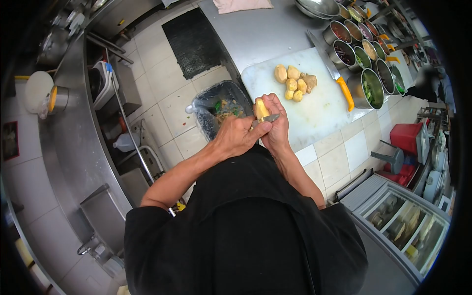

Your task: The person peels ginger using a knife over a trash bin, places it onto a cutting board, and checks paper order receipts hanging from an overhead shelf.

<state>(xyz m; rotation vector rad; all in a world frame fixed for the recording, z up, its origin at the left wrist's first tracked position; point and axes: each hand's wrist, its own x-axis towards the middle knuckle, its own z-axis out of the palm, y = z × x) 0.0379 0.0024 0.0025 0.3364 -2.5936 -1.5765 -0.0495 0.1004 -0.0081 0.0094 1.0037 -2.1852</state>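
My left hand (236,135) is closed around the handle of a small knife, its grip mostly hidden by my fingers. The short grey knife blade (270,118) lies against a pale yellow piece of ginger (261,109), which looks partly peeled. My right hand (276,120) holds the ginger from the right side, fingers curled behind it. Both hands are over the near left edge of a white cutting board (314,120). On that board sit several tan ginger pieces (293,73) in a cluster, with a knobbly ginger piece (309,82) at its right.
Below the board's left edge stands a lined bin (209,115) with food scraps inside. A large knife with an orange handle (345,93) rests along the board's right side. Several metal containers (368,88) of cut ingredients stand beyond it. A steel counter (78,132) runs along the left.
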